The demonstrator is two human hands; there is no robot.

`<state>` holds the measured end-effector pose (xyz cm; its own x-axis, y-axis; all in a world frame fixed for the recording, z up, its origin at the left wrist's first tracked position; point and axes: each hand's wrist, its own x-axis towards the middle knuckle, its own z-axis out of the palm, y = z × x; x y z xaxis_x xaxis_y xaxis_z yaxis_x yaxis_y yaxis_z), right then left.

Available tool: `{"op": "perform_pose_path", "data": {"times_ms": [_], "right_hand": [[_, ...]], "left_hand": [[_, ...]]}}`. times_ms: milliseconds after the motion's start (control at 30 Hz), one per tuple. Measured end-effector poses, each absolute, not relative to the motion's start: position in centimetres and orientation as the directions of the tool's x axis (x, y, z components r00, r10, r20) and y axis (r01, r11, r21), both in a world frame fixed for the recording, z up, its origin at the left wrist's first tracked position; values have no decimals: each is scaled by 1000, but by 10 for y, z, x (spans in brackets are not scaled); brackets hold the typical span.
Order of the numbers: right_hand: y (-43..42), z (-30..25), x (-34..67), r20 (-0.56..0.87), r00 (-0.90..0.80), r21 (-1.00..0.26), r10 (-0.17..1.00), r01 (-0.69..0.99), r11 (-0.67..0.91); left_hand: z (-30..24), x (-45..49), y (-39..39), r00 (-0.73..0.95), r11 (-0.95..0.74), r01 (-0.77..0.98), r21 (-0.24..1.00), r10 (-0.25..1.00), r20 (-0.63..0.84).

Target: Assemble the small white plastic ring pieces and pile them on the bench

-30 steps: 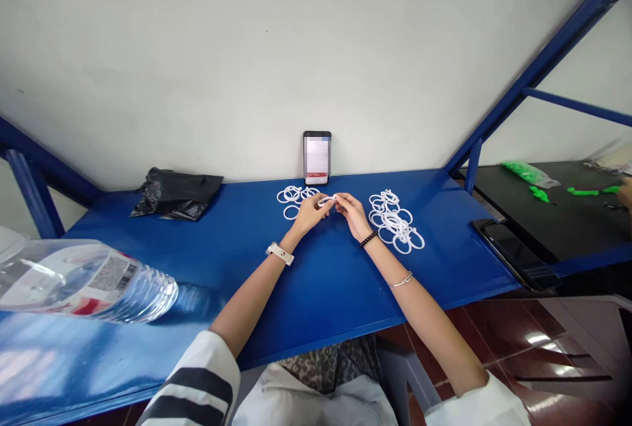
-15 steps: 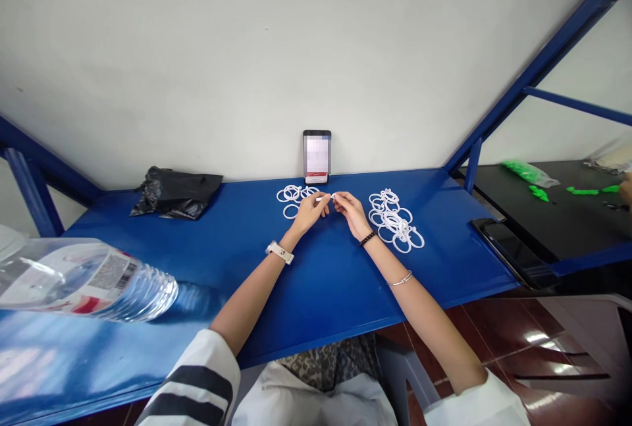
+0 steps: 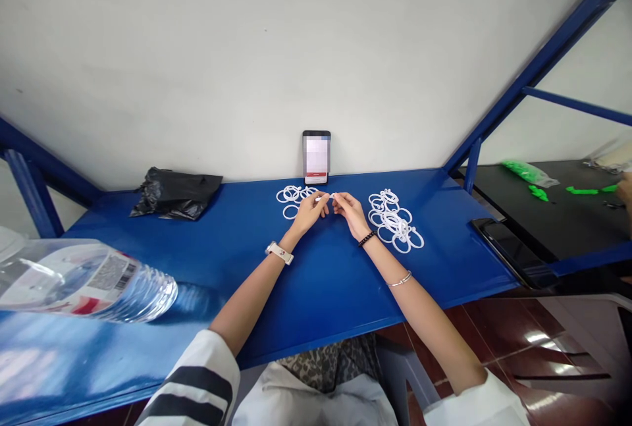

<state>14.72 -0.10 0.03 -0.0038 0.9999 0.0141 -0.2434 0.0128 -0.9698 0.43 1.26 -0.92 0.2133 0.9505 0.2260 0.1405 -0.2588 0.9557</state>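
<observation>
Over the middle of the blue table (image 3: 316, 294), my left hand (image 3: 309, 212) and my right hand (image 3: 352, 213) meet, fingertips nearly touching. Both pinch a small white piece (image 3: 331, 196), probably part of a white ring like those around; the fingers cover most of it. Just beyond my left hand lie several white rings (image 3: 291, 194), some overlapping. To the right of my right hand is a larger heap of white rings (image 3: 394, 220) with small knobs or eyelets on them.
A phone (image 3: 316, 157) leans upright against the wall. Left are a crumpled black plastic bag (image 3: 178, 192) and a large clear bottle (image 3: 93, 279). A black phone-like device (image 3: 508, 251) lies at the right edge. Green pieces (image 3: 538, 193) lie on a neighbouring black table (image 3: 523, 228), near another person's hand (image 3: 626, 187).
Almost nothing differs. My fingers have shifted very slightly around the white piece, and both ring groups lie where they were.
</observation>
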Motion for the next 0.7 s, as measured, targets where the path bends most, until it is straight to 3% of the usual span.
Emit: {"op": "perform_pose_path", "data": {"times_ms": [467,700], "right_hand": [[0,-4,148,44,15,-973,999,-224,46],[0,-2,148,30,40,-953,999,-301,41]], "left_hand": [[-3,5,8,215,-252,154,955,952,217],[-5,4,9,222,-254,120,960,949,224]]}}
